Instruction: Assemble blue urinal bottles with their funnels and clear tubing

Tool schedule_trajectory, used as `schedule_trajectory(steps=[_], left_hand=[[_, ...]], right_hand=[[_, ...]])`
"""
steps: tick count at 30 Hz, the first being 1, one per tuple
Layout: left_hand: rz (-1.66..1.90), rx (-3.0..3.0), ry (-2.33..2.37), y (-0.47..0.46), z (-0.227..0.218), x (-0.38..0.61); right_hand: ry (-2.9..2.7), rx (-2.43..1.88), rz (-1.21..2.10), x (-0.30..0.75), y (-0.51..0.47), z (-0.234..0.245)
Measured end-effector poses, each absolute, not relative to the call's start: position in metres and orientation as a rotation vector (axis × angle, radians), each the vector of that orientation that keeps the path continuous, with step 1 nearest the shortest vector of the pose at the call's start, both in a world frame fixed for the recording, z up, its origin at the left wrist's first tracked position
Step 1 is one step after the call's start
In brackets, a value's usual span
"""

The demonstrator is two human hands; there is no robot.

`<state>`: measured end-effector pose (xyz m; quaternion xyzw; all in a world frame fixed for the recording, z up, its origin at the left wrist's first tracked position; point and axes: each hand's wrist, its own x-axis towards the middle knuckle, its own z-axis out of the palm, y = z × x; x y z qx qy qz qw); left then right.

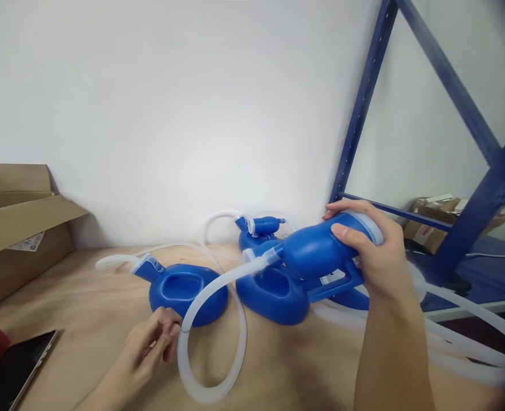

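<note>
At 3 o'clock, blue btl (312, 251) is gripped by R hand (383, 260), prob. steadying hose (183, 353); L hand (152, 345) is curled, 7 o'clock, hold unclear.

The vessel (312, 249) in my right grip (384, 251) is glossy blue with a pale whitish rim (372, 226). The hose (185, 359) running from it is milky, translucent white. I see the same plain blue on the left bottle (181, 285) and the middle bottle (273, 285). My tabletop (76, 319) is tan, the wall (170, 114) white. The carton (21, 274) is brown, its label (29, 241) white with dark print. The phone's screen (16, 371) is black and the shelf frame (362, 103) dark blue.
</note>
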<state>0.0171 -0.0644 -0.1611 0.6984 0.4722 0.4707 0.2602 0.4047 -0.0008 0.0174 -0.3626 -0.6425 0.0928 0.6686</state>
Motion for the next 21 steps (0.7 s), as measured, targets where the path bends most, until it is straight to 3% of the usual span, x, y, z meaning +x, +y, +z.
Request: schedule_trajectory(steps=[13,21], left_hand=[[1.242,2.555,1.052,-0.066,-0.102,0.045],[1.240,2.594,0.980,-0.050,-0.059,0.080]], right_hand=[[-1.705,-0.703,0.271,0.402,-0.007,0.020],[-1.975,-0.580,0.595,0.334,-0.001,0.015]])
